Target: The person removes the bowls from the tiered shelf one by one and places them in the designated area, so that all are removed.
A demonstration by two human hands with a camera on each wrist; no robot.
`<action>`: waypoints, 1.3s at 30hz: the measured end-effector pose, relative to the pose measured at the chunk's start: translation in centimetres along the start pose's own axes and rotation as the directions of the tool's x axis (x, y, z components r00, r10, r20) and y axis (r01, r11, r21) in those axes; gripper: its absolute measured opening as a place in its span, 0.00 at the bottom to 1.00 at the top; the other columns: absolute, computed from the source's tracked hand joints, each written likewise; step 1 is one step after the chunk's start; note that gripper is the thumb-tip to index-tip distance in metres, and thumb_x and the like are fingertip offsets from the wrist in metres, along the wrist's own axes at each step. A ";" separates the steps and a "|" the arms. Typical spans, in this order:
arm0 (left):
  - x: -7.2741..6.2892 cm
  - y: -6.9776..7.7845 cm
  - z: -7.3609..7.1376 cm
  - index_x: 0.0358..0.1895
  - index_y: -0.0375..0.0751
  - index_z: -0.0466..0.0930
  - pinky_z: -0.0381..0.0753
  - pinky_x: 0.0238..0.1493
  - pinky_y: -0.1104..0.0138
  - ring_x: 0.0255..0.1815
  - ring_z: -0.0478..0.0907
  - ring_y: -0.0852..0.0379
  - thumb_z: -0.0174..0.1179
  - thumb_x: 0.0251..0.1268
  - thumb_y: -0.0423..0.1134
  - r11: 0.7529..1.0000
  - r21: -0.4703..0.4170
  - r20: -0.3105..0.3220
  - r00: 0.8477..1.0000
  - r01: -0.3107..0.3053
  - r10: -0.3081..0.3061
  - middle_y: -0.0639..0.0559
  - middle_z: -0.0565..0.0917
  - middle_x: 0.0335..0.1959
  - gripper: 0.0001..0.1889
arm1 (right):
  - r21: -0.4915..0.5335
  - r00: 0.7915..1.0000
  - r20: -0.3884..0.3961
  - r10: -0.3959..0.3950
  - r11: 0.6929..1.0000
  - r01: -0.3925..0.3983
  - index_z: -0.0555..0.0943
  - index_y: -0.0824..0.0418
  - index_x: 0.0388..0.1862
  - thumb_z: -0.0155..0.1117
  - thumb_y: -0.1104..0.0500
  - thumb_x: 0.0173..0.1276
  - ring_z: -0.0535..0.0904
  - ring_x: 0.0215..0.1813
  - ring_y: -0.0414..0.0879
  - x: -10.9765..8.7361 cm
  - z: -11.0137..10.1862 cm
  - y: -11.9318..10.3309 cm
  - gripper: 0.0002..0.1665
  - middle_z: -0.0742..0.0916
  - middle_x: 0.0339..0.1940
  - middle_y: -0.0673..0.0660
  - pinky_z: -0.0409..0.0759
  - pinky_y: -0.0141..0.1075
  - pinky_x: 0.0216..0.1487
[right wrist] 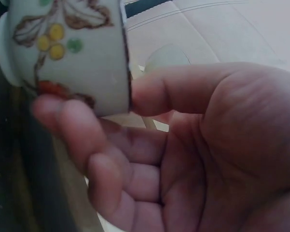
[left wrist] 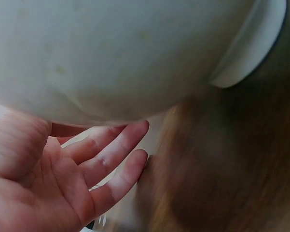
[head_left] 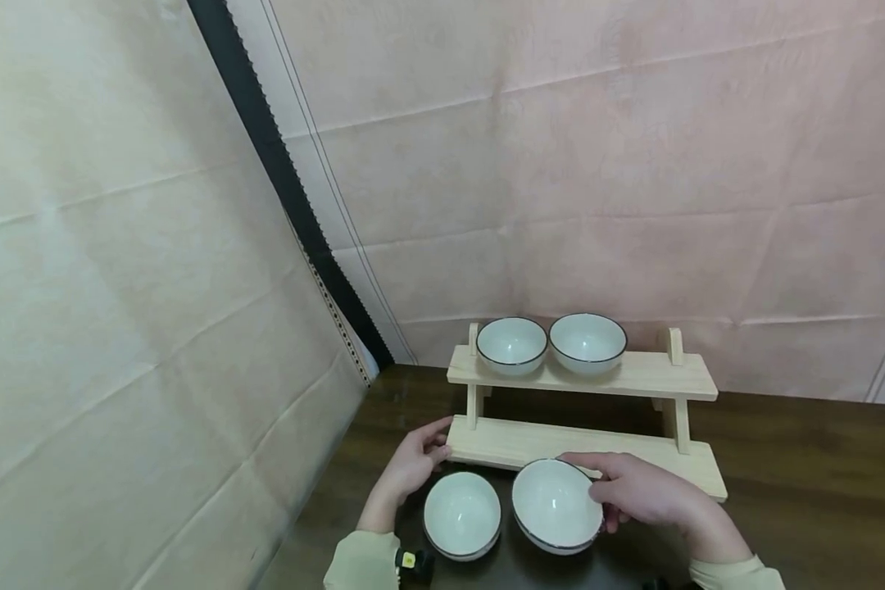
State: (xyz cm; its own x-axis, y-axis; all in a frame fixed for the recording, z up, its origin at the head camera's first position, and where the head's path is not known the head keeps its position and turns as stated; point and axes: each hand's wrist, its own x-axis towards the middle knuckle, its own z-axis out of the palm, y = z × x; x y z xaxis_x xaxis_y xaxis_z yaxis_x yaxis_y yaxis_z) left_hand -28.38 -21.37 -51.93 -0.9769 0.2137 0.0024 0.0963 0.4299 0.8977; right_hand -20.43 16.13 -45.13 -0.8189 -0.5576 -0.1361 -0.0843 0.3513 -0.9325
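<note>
My right hand [head_left: 645,490] grips a white bowl [head_left: 556,501] with a dark rim. In the right wrist view, the thumb lies at the rim and fingertips [right wrist: 79,118] press its side, painted with leaves and yellow and green berries. My left hand [head_left: 411,465] touches the left end of the lower shelf [head_left: 546,442] of a pale wooden rack, fingers loosely extended. Just below that hand is a second white bowl [head_left: 462,512], standing left of the gripped one. A bowl's pale underside [left wrist: 111,53] covers much of the left wrist view and hides part of the fingers.
Two more white bowls, a left one [head_left: 512,342] and a right one [head_left: 588,340], sit side by side on the rack's upper shelf [head_left: 656,373]. Dark wooden table [head_left: 804,475] surrounds the rack. A pale cloth wall [head_left: 634,164] rises behind, another [head_left: 155,328] at left.
</note>
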 end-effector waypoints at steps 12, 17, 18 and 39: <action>0.0 -0.6 0.1 0.77 0.43 0.75 0.88 0.44 0.55 0.45 0.83 0.51 0.61 0.78 0.29 1.000 0.000 0.011 1.000 -0.003 0.003 0.47 0.84 0.50 0.27 | -0.031 0.998 0.043 0.055 0.998 -0.053 0.75 0.67 0.77 0.55 0.73 0.71 0.81 0.22 0.53 0.1 0.6 0.7 0.34 0.85 0.49 0.63 0.81 0.43 0.26; 0.0 -0.6 0.1 0.77 0.43 0.75 0.88 0.45 0.54 0.45 0.83 0.50 0.62 0.78 0.30 1.000 -0.005 0.015 1.000 -0.001 0.001 0.47 0.84 0.50 0.27 | -0.043 0.997 0.058 0.055 0.998 -0.052 0.76 0.66 0.76 0.56 0.73 0.70 0.79 0.21 0.51 0.2 0.9 0.8 0.34 0.86 0.47 0.61 0.81 0.42 0.25; 0.0 -0.6 0.1 0.77 0.43 0.75 0.88 0.45 0.54 0.45 0.83 0.50 0.62 0.78 0.30 1.000 -0.006 0.014 1.000 -0.005 0.005 0.46 0.84 0.50 0.27 | -0.046 0.997 0.060 0.050 0.998 -0.047 0.77 0.66 0.75 0.56 0.73 0.70 0.79 0.21 0.51 0.2 0.9 0.8 0.33 0.85 0.48 0.62 0.80 0.42 0.25; 0.2 -0.2 -0.3 0.77 0.45 0.75 0.87 0.46 0.54 0.45 0.83 0.50 0.61 0.79 0.31 1.000 -0.004 0.012 1.000 -0.007 0.007 0.46 0.84 0.50 0.27 | -0.081 0.995 0.088 0.037 0.996 -0.030 0.82 0.59 0.71 0.58 0.74 0.67 0.78 0.21 0.52 0.8 1.3 0.4 0.34 0.85 0.54 0.63 0.79 0.42 0.24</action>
State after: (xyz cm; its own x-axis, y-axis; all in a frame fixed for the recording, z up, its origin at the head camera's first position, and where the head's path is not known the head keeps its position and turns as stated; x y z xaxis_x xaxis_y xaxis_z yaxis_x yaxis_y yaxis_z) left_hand -28.66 -21.63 -52.01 -0.9739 0.2269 0.0035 0.1023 0.4251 0.8993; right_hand -20.39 14.81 -46.02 -0.7681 -0.6085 -0.1996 -0.1051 0.4273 -0.8980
